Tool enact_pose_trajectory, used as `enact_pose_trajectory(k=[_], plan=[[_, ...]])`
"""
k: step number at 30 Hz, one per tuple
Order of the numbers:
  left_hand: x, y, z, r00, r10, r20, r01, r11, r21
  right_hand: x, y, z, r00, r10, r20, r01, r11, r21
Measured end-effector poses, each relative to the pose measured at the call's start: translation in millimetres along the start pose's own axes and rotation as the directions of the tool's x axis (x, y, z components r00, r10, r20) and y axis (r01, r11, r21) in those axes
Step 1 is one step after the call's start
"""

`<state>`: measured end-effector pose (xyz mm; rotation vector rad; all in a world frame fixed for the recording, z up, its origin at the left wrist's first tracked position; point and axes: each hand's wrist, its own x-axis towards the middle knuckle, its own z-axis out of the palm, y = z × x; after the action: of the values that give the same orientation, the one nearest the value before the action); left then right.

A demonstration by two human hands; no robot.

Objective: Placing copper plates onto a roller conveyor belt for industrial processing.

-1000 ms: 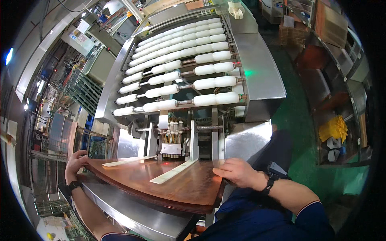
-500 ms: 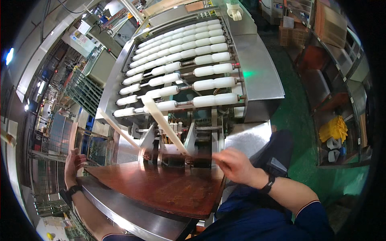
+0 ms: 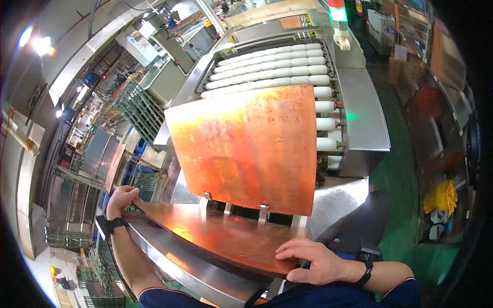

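A stack of coppery sheets [image 3: 226,233] lies on the metal bench in front of me. My left hand [image 3: 123,199] is closed at the stack's far left corner, fingers bent around the edge. My right hand [image 3: 316,262] rests at the near right corner, fingers stretched over the top sheet and thumb apart by the edge. Beyond the stack, a single bright copper sheet [image 3: 244,149] leans tilted over the white rollers [image 3: 272,71], its lower edge held by small metal clips [image 3: 263,207]. Neither hand touches that sheet.
The roller conveyor has metal side covers [image 3: 362,113] and a signal lamp [image 3: 338,14] glowing green. Wire racks [image 3: 136,110] stand at the left. Shelving with yellow gloves [image 3: 440,197] lines the right, beyond a green floor [image 3: 395,205].
A bright copper sheet now covers the front rollers, where two raised pale arms stood bare. My left hand has closed on the stack's corner; my right hand has come down onto it. The view has shifted.
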<state>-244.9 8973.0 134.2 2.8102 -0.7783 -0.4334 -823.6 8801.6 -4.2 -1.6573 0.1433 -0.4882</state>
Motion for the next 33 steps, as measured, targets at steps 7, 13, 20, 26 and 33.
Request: enact_pose_trajectory(k=[7,13,20,26,33], plan=[[-9,10,-5,0.996,-0.083,0.033,0.082,0.996,0.021,6,-22,-3,0.991,0.133,0.024,-0.135,0.984,0.118],[3,-6,-4,0.998,0.000,0.057,0.004,0.997,-0.074,14,-25,-3,0.991,0.132,0.022,-0.133,0.986,0.098],[-7,7,-3,0.999,0.005,0.047,0.002,0.992,-0.130,23,-37,-16,0.983,0.156,-0.092,-0.147,0.984,0.097],[6,-10,-8,0.995,0.011,0.099,0.003,0.990,-0.140,26,-27,-18,0.982,0.108,-0.156,-0.092,0.990,0.108],[-9,7,-10,0.991,0.010,0.130,0.024,0.966,-0.258,26,-25,-20,0.974,0.145,-0.173,-0.111,0.975,0.190]])
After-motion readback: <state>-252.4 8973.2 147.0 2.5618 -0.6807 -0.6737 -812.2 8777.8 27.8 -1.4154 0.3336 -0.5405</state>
